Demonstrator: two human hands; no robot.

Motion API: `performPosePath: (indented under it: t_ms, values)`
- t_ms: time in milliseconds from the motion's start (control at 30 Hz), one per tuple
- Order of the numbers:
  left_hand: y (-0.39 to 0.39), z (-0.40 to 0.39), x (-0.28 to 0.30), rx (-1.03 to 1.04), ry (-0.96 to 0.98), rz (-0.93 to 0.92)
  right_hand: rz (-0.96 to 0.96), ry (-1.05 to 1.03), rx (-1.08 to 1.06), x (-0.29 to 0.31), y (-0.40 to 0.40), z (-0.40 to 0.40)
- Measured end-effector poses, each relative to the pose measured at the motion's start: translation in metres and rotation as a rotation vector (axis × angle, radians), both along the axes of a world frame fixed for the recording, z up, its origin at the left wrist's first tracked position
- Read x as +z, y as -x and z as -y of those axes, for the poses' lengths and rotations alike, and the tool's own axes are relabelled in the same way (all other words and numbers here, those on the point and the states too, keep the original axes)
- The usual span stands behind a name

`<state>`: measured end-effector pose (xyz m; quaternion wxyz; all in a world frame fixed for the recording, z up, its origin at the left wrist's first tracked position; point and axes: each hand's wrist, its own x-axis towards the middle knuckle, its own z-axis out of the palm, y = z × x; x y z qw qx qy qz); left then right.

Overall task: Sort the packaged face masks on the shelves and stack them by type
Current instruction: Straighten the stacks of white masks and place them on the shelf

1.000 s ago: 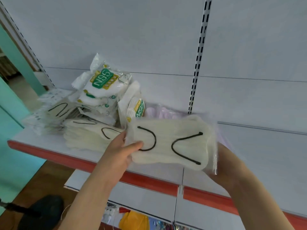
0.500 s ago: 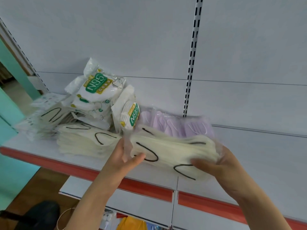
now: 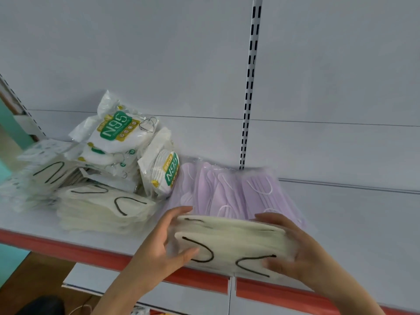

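A person's left hand (image 3: 166, 244) and right hand (image 3: 293, 253) grip opposite ends of a cream mask pack (image 3: 229, 242) with black ear loops, fingers and thumbs curled round it just above the shelf (image 3: 341, 223) edge. The step in hand appears to be carrying it to its own kind; the matching cream stack (image 3: 102, 212) lies beyond the left hand. Just behind both hands sit lilac mask packs (image 3: 229, 189), and N95 packs (image 3: 122, 137) lean farther back on the left, one tilted N95 pack (image 3: 163, 173) bordering the likely route.
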<state>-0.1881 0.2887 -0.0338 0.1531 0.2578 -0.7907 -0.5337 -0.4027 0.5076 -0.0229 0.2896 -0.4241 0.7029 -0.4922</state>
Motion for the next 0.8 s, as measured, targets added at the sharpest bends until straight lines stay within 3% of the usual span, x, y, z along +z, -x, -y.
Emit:
performPosePath:
  t_ms: [100,200,400,533,700,767,800]
  values:
    - [0.002,-0.001,-0.010,-0.004,0.004,0.017,0.009,-0.085,-0.011,-0.007,-0.005,-0.001]
    - [0.008,-0.002,-0.002,0.076,-0.023,-0.059,0.013,-0.044,-0.142,0.000,-0.004,0.008]
    - [0.004,0.034,0.062,0.281,-0.111,-0.305,0.513,0.207,-0.059,0.053,-0.014,0.080]
    - [-0.032,0.091,0.084,0.457,-0.040,-0.329,0.494,0.269,-0.124,0.057,-0.056,0.152]
    - [-0.118,0.157,0.069,0.829,-0.081,-0.391,0.668,0.318,-0.059,0.058,-0.107,0.220]
    - [-0.141,0.167,0.049,0.904,-0.088,-0.314,0.617,0.255,-0.061,0.047,-0.125,0.239]
    - [-0.147,0.171,0.041,0.885,-0.091,-0.250,0.488,0.197,-0.096,0.038,-0.133,0.248]
